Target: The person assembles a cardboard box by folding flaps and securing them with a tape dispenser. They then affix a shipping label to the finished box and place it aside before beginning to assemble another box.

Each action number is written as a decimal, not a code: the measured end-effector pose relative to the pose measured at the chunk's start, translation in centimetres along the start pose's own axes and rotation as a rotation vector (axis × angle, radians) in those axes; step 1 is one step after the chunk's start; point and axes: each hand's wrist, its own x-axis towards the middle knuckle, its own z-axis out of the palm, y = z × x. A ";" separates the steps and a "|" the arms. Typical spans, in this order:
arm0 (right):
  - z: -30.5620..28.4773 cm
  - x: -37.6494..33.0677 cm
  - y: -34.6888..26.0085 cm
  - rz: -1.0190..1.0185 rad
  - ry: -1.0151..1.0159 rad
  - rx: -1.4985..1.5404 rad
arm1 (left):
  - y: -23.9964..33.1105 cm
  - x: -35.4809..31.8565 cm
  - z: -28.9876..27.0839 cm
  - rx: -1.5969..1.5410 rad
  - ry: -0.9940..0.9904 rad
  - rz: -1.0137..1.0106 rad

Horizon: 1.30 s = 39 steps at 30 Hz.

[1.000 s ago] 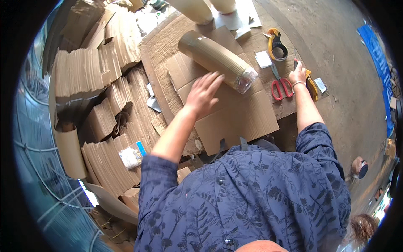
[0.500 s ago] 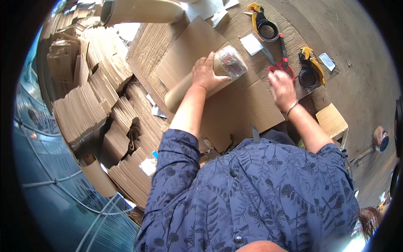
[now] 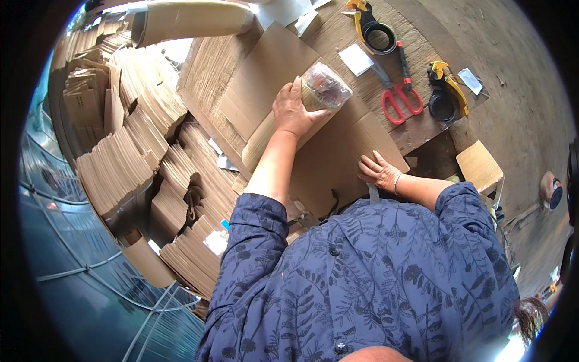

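Observation:
My left hand [image 3: 294, 113] is closed over a tan cardboard tube [image 3: 262, 145] that lies slantwise on a flat cardboard sheet [image 3: 338, 154]. Clear plastic wrap [image 3: 327, 86] covers the tube's far end. Lower right, my right hand [image 3: 379, 171] rests on the sheet near its edge, fingers apart and nothing in them. Red-handled scissors [image 3: 400, 104] lie on the wooden table beyond that hand. Two yellow-and-black tape dispensers [image 3: 445, 96] lie nearby, one farther off and one to the right of the scissors.
Tall stacks of folded cardboard [image 3: 120, 163] fill the left side. A large tan roll [image 3: 193, 21] lies at the table's far left. White paper slips [image 3: 356, 59] are scattered on the table. A cardboard box [image 3: 479, 168] stands at the right.
My right hand has come off the scissors and moved down-left onto the cardboard sheet. The scissors now lie on the table. My left hand stays on the tube.

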 end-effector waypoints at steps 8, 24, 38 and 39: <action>-3.5 3.2 -1.7 0.049 -0.014 -0.283 | 0.8 0.7 -1.3 0.011 0.001 -0.004; -23.6 21.8 13.2 0.157 -0.425 0.161 | -3.7 -5.4 -5.5 -0.475 -0.320 -0.170; -20.6 35.3 20.8 0.184 -0.760 0.603 | -0.9 -10.3 -2.7 -0.192 -0.048 -0.278; -16.3 36.4 24.9 0.175 -0.620 0.513 | -0.8 -10.3 -2.8 -0.234 -0.035 -0.266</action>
